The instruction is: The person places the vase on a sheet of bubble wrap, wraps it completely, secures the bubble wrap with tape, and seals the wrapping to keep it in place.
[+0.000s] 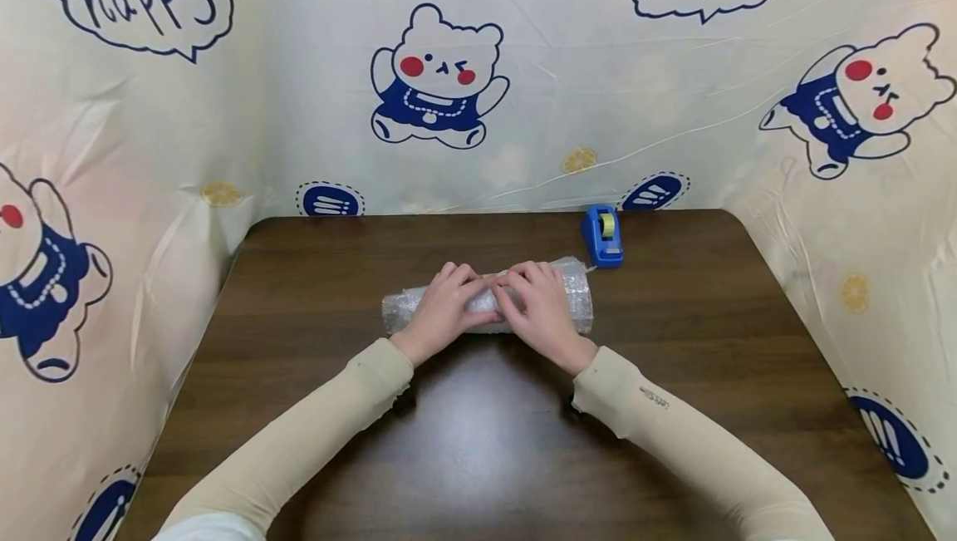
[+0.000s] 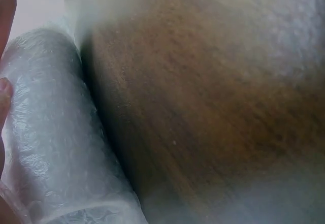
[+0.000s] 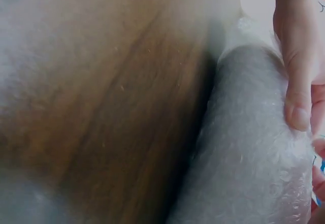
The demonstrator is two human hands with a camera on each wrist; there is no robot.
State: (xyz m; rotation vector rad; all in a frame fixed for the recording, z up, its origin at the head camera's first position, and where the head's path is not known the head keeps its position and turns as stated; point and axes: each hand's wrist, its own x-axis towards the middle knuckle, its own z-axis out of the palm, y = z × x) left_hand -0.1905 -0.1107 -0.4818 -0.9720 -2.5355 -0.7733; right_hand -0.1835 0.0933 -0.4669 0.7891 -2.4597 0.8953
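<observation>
A roll of clear bubble wrap (image 1: pixel 577 296) lies crosswise on the brown table, its layers wound into a cylinder. My left hand (image 1: pixel 444 304) grips its left half, fingers over the top and thumb along the near side. On the right half, my right hand (image 1: pixel 540 308) holds it the same way, and the fingertips of both hands nearly meet at the middle. The right wrist view shows the left thumb (image 3: pixel 298 115) against the bubble wrap. In the left wrist view the bubble wrap (image 2: pixel 51 117) fills the left side. Whether anything lies inside the roll is hidden.
A blue tape dispenser (image 1: pixel 602 238) with yellowish tape stands behind the roll's right end, close to it. The wooden table (image 1: pixel 478 441) runs back to a printed cloth (image 1: pixel 538 125) that hangs around its back and sides.
</observation>
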